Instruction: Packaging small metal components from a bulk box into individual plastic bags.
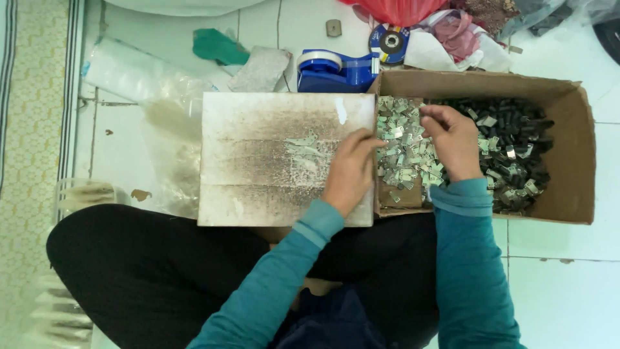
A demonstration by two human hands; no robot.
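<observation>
White floor tiles [555, 284] carried our board [258, 161] and cardboard box [578, 155]. Small metal clips [403, 165] heaped at its left end: right hand [455, 142] pinched some, nearer; left hand [349, 171], fingers loosely curled, rested at board's right edge beside them.

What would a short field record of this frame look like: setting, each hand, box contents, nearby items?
Setting: person seated on tiled floor, wooden board on lap
Left hand: on the board's right edge, fingers at the box rim
Right hand: inside the box, on small metal clips
Box contents: pale clips left, dark pieces right
Nearby: blue tape dispenser, grinding disc
</observation>
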